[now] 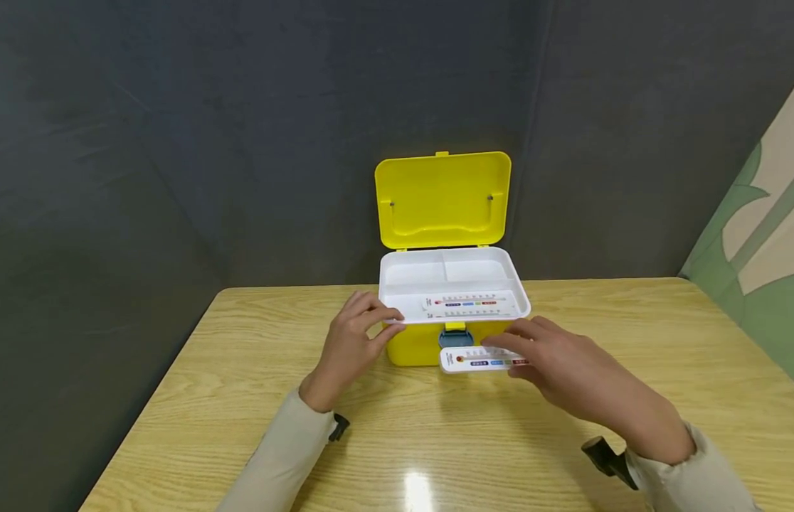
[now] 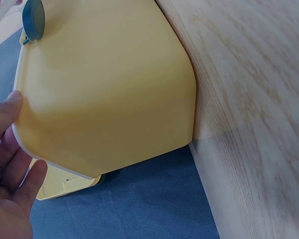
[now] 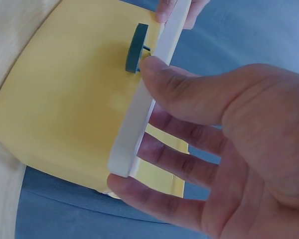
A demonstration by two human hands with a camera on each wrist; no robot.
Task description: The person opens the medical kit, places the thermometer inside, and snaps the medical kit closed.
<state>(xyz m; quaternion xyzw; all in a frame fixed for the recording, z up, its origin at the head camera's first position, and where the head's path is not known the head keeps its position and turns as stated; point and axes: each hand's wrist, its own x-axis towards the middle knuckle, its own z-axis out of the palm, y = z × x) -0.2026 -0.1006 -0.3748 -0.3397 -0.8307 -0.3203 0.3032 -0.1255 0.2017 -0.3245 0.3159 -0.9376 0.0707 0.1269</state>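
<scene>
- Table (image 1: 243,398): light wood, filling the lower half of the head view, with a dark backdrop behind it.
- Box (image 1: 422,345): yellow, at frame centre, its lid (image 1: 443,199) standing open above.
- Tray (image 1: 397,281): white, seated in the box top; one thermometer card (image 1: 470,304) lies along its near edge.
- Right hand (image 1: 563,373): lower right of centre, pinching a second card (image 1: 477,360) between thumb and fingers, just in front of the box's blue latch (image 1: 456,338).
- Left hand (image 1: 348,341): left of centre, fingertips curled onto the tray's near-left corner.
</scene>
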